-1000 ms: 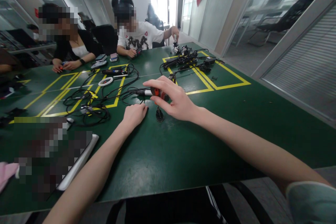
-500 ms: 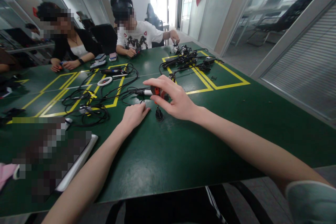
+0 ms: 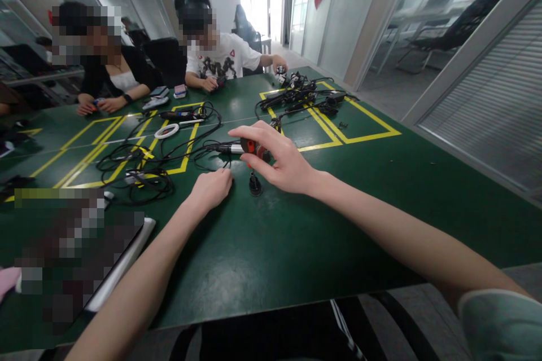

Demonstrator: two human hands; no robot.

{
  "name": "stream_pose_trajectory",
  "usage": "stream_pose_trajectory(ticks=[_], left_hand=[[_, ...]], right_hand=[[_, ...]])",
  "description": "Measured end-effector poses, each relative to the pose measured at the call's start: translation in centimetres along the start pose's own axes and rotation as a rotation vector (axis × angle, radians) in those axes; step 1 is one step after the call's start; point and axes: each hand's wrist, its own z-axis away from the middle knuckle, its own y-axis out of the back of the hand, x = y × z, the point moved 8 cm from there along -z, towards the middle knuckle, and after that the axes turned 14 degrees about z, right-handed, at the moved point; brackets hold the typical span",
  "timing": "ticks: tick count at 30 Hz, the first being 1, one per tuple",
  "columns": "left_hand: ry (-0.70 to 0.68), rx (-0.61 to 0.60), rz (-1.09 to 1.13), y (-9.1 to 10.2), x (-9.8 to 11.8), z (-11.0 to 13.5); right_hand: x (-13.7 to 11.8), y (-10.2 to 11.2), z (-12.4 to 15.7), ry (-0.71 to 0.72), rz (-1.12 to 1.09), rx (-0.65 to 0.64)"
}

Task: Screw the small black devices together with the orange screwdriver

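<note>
My right hand (image 3: 282, 161) is curled round a black-and-red handle (image 3: 249, 145), with thumb and forefinger at its two sides. Just under it, a small black round-based piece with a short stem (image 3: 254, 185) stands on the table; whether the handle's lower end touches it I cannot tell. My left hand (image 3: 212, 187) rests on the table to the left of that piece, fingers curled in and thumb drawn close. What it may hold is hidden, though a black cable runs by its fingertips. Behind the hands lies a silver-and-black cylinder (image 3: 231, 148).
Looped black cables (image 3: 139, 172) lie to the left, near a white ring (image 3: 166, 131). More dark gear and cables (image 3: 296, 96) are heaped at the far side. A white-edged flat object (image 3: 144, 231), partly blurred out, lies front left. Two people sit across the green table (image 3: 339, 225).
My left hand has shifted slightly left, and its thumb, stretched out before, is now folded in. The right hand keeps its hold on the handle.
</note>
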Motion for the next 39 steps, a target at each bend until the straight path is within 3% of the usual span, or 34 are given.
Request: stream_pose_trajectory(ticks=[14,20,26,32,39], left_hand=[[0.205,0.099,-0.005,1.4,-2.8,0.3],[0.121,0.282,0.100,2.3,-1.9,0.1],[-0.089,0.423,0.401,1.0,-0.5,-0.4],[-0.346,0.468,0.833,0.9,1.0,0.4],[-0.310,0.409,1.139,0.6,0.7,0.5]], right_hand=[[-0.2,0.1,-0.1,0.024,0.013,-0.006],[-0.1,0.0,-0.1,0.023,0.012,-0.013],[0.0,-0.2,-0.1,-0.001,0.031,-0.038],[0.0,0.0,-0.1,0.003,0.026,-0.016],[0.1,0.0,0.0,-0.001,0.042,-0.031]])
